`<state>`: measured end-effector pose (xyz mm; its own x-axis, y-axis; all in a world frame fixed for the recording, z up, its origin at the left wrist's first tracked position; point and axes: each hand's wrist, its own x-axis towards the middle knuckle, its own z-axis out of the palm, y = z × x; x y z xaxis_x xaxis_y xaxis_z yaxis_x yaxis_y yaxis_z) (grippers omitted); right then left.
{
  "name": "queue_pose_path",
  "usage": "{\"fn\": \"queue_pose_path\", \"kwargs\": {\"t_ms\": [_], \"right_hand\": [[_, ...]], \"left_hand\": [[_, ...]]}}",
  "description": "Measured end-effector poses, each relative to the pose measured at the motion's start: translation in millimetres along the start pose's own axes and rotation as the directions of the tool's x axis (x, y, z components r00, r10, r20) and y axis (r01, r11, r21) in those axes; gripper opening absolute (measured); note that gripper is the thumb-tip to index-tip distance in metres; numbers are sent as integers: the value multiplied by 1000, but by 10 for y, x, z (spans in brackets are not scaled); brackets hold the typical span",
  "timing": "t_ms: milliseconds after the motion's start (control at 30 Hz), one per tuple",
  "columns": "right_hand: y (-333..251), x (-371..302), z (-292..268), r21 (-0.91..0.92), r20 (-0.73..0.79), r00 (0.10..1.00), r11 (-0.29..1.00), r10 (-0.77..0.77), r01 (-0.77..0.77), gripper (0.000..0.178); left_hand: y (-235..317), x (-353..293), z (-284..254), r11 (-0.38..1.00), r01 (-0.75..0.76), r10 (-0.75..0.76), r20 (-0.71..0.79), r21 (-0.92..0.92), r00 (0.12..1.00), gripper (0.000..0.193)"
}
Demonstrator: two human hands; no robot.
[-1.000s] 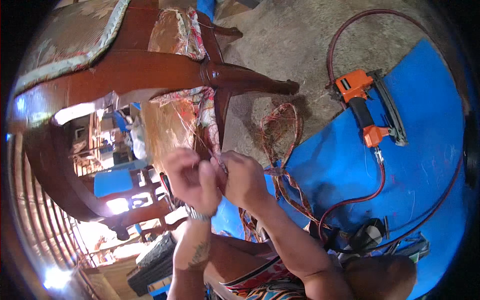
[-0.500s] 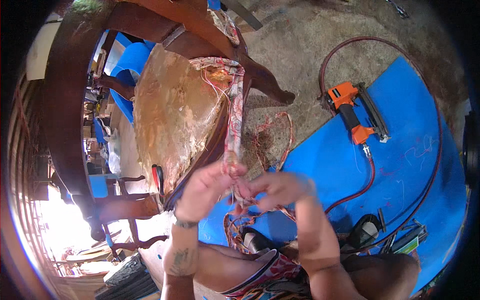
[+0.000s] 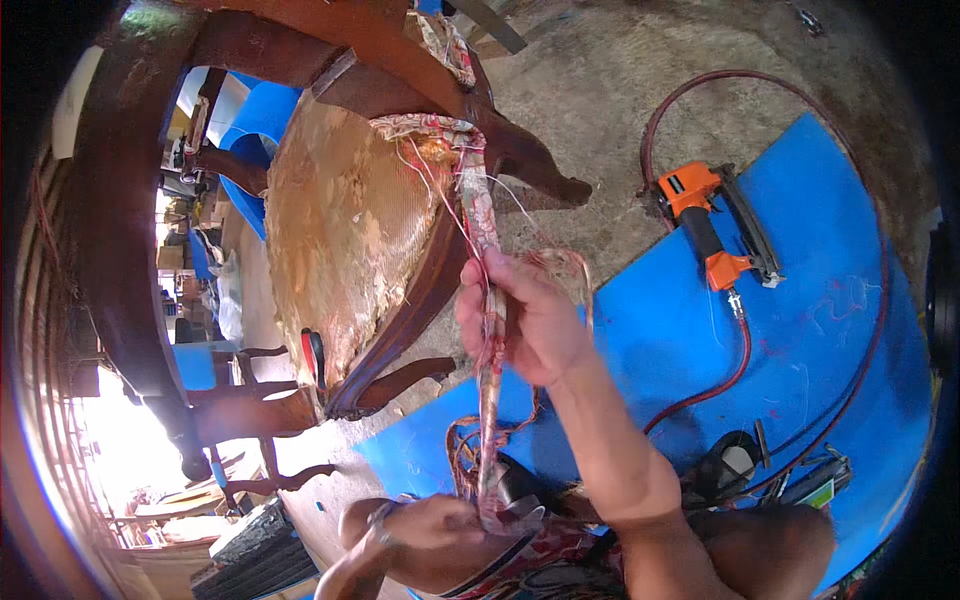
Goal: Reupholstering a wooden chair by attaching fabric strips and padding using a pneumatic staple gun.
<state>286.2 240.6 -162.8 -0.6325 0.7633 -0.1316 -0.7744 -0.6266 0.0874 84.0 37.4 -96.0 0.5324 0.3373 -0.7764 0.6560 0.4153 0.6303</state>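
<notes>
Straight down the middle of the frame, a flowered cloth strip (image 3: pixel 488 395) is hung from the chair seat's (image 3: pixel 350 220) corner. It is gripped partway by the right hand (image 3: pixel 537 322), maybe so it is pulled flat. Below, the left hand (image 3: pixel 440 523) is curled by its bottom end; whether cloth is pinched cannot be told. At right, an orange staple gun (image 3: pixel 702 228) is laid on a blue sheet (image 3: pixel 640 335), probably for easy reach.
</notes>
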Motion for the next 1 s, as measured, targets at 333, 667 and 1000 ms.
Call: {"fn": "queue_pose_path", "kwargs": {"t_ms": [333, 667, 1000], "right_hand": [[347, -39, 805, 155, 117, 976, 974, -184, 165, 46], [-168, -123, 742, 198, 65, 939, 927, -336, 318, 42], [-243, 169, 334, -178, 257, 918, 919, -301, 351, 39]], "left_hand": [[-152, 1024, -135, 996, -90, 86, -332, 2, 939, 38], [-456, 337, 392, 801, 332, -424, -80, -499, 902, 41], [-979, -991, -188, 967, 137, -2, -533, 213, 846, 29]]}}
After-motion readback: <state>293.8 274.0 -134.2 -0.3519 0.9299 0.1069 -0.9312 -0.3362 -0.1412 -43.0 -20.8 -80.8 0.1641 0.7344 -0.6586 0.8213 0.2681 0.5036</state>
